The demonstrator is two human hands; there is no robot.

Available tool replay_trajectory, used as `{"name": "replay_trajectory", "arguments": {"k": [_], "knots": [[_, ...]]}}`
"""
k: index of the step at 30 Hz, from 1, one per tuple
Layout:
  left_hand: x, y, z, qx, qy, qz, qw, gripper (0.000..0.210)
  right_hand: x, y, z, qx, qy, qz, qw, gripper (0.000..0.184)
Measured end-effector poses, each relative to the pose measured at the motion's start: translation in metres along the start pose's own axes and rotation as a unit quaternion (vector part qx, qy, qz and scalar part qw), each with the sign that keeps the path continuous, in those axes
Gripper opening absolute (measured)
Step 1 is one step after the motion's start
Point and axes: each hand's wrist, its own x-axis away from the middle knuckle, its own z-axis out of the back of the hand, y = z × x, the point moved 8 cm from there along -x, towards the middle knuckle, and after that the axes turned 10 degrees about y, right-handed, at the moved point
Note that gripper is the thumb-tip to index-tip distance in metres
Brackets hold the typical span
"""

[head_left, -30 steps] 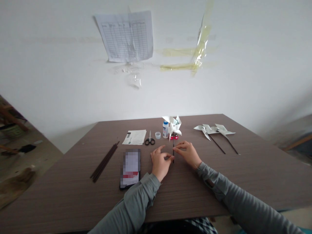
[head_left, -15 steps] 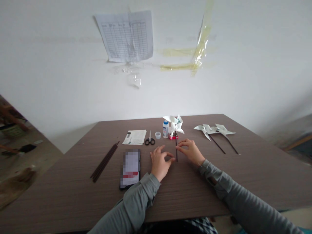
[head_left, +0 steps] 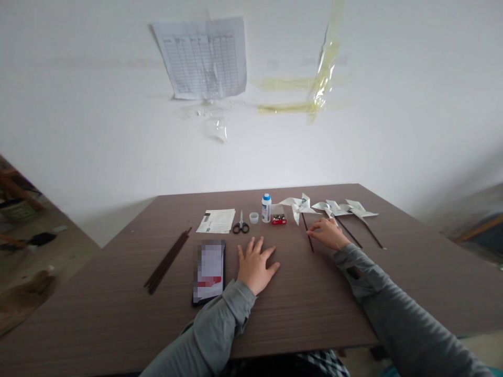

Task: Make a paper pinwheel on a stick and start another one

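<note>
Between the fingers of my right hand [head_left: 329,233] is the dark stick of a white paper pinwheel [head_left: 301,206], low over the table or lying on it; I cannot tell which. My left hand [head_left: 256,267] rests palm down on the table with its fingers spread, holding nothing. Two more paper pinwheels lie just to the right, one [head_left: 331,208] partly behind my right hand and the other [head_left: 361,209] farther right. A small red box [head_left: 279,219] of shiny pins or tacks stands left of the held pinwheel, beside a white bottle with a blue cap [head_left: 266,208].
The brown table [head_left: 298,314] meets a white wall. Left of the bottle are a small clear cap [head_left: 253,218], scissors [head_left: 241,226] and a stack of printed paper [head_left: 216,221]. A phone [head_left: 209,272] lies beside my left forearm; several dark sticks [head_left: 168,261] lie farther left.
My right hand has carried the pinwheel rightward and lowered it toward the other two. My left hand has gone from curled near the stick to flat and spread. The red box is now uncovered.
</note>
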Motion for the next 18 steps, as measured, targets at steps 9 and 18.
{"name": "replay_trajectory", "arguments": {"k": [9, 18], "knots": [[0.001, -0.003, -0.003, 0.003, -0.008, 0.006, 1.0, 0.047, 0.0, 0.006, 0.005, 0.057, -0.032, -0.037, 0.997, 0.018], [0.004, 0.008, 0.002, -0.081, -0.1, 0.011, 0.992, 0.062, 0.004, -0.001, 0.003, 0.112, -0.065, -0.019, 0.991, 0.031]]}}
